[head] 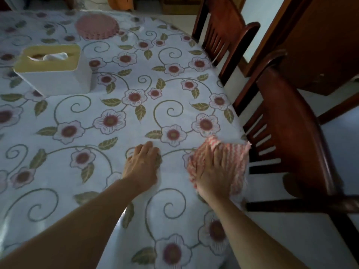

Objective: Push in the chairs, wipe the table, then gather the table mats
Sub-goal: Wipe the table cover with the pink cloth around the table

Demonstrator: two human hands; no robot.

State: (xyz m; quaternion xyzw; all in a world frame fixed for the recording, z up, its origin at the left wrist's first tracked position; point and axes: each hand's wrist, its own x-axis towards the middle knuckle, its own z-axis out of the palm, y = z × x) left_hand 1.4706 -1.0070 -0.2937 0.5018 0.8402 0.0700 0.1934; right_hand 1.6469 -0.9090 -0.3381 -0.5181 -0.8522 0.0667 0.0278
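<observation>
My right hand (212, 169) presses flat on a pink-and-white checked cloth (236, 158) near the right edge of the table (136, 117), which has a white floral cover. My left hand (142, 166) rests knuckles-down on the cover just left of the cloth, fingers curled with nothing in them. A round pink table mat (97, 26) lies at the far side of the table. Two dark wooden chairs stand along the right edge: the near chair (287, 121) beside the cloth, the far chair (223, 30) behind it.
A white tissue box (52, 68) with a tan top stands on the table's left part. A wooden cabinet or door (320, 45) is behind the chairs at the right. Pale floor shows under and between the chairs.
</observation>
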